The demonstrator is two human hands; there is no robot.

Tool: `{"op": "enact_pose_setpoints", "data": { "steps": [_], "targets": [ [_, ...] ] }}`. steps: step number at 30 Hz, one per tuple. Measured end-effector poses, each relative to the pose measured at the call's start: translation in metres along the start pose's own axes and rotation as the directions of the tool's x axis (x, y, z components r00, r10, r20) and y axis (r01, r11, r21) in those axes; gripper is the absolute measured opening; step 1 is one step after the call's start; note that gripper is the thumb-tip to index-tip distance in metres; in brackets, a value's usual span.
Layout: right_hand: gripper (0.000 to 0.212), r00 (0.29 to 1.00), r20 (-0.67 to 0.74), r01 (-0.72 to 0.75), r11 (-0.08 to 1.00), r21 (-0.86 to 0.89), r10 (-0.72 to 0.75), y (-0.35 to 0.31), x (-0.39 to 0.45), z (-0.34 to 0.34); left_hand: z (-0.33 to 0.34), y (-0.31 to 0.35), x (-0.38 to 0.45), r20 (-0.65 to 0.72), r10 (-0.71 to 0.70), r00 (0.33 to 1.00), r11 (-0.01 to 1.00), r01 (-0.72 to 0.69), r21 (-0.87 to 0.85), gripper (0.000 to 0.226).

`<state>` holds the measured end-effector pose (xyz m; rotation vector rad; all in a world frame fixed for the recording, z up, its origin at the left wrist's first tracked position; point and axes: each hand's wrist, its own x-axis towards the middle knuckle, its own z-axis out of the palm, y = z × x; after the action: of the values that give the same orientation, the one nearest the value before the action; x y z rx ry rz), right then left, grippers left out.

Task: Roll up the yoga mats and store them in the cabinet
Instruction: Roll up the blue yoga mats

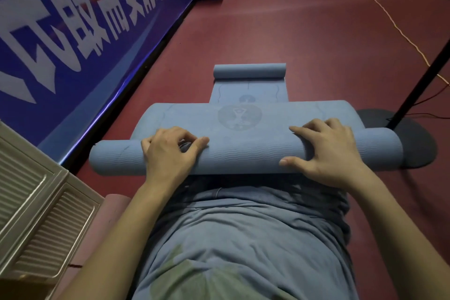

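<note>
A blue yoga mat (243, 153) lies on the red floor in front of me, its near end rolled into a thick tube. My left hand (170, 153) grips the roll left of its middle, fingers curled over the top. On the right part of the roll my right hand (326, 151) rests with its fingers bent over the top and its thumb along the front. Beyond the roll the mat's flat part shows a round printed figure. The far end (249, 70) is curled into a smaller roll. A pink rolled mat (107, 212) lies by my left forearm.
A beige louvred cabinet door (36, 202) stands at the lower left. A blue banner (85, 19) with white characters runs along the left wall. A black stand pole and its round base (418, 139) sit just right of the mat, with a thin cord trailing across the floor.
</note>
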<state>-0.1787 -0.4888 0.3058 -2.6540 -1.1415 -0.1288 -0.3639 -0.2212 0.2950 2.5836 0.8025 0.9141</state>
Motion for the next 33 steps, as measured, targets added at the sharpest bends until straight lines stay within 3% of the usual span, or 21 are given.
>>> {"op": "enact_pose_setpoints", "data": {
  "steps": [2,5,7,10,14,17,20,28,33],
  "targets": [
    [0.093,0.997,-0.077,0.017,0.995,0.096,-0.01,0.009,0.007,0.003,-0.002,-0.001,-0.009,0.028,0.057,0.998,0.998,-0.057,0.01,0.048],
    [0.08,0.999,-0.051,0.006,0.992,0.13,0.0,0.013,0.02,0.0,0.0,-0.006,-0.018,0.168,0.138,0.976,0.968,-0.169,0.183,0.079],
    [0.08,1.0,-0.015,-0.012,0.988,0.154,0.014,0.012,0.026,-0.002,0.006,-0.009,-0.022,0.249,0.158,0.956,0.935,-0.226,0.274,0.096],
    [0.086,1.0,0.029,-0.004,0.987,0.159,-0.001,0.007,0.029,-0.005,0.016,-0.011,-0.021,0.247,0.179,0.952,0.899,-0.26,0.351,0.103],
    [0.097,0.991,0.128,0.039,0.997,-0.071,-0.03,-0.004,0.026,-0.009,0.024,-0.012,-0.002,0.228,0.203,0.952,0.872,-0.282,0.4,0.1],
    [0.11,0.977,0.213,0.061,0.973,-0.22,-0.013,-0.011,0.029,-0.003,0.023,-0.014,0.019,0.327,0.188,0.926,0.872,-0.311,0.378,0.111],
    [0.111,0.978,0.208,0.055,0.958,-0.281,0.005,-0.012,0.039,0.003,0.018,-0.013,0.039,0.453,0.167,0.876,0.861,-0.353,0.365,0.124],
    [0.094,0.99,0.143,0.05,0.957,-0.286,-0.009,-0.009,0.048,0.008,0.017,-0.012,0.046,0.456,0.173,0.873,0.845,-0.37,0.386,0.087],
    [0.084,0.982,0.187,0.064,0.971,-0.23,-0.021,-0.01,0.041,-0.01,-0.001,-0.008,0.044,0.516,0.164,0.841,0.837,-0.395,0.378,0.084]
  ]
}}
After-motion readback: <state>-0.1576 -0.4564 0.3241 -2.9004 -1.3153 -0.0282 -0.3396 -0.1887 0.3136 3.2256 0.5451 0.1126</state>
